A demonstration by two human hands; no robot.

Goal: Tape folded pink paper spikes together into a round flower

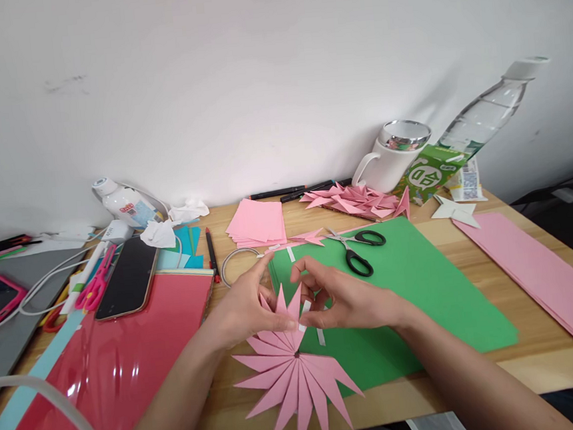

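Note:
A pink folded-paper star [302, 391] with many pointed petals spreads below my hands near the table's front edge. My left hand [239, 306] is closed on its upper petals, thumb on top. With thumb and fingers, my right hand [351, 296] pinches a small white tape strip [304, 315] against the star's upper right side. Other white strips [290, 254] lie on the green paper [423, 290] around my right hand. Black-handled scissors [357, 245] rest partly open on that paper. A tape roll [224, 264] lies behind my left hand, partly hidden.
Folded pink pieces [355, 200] are heaped at the back, beside pink squares [257, 221]. A white mug [387, 163], a green box [426, 174] and a tilted-looking bottle [493, 113] stand back right. A red sheet [124, 370], phone [127, 278] and cables occupy the left.

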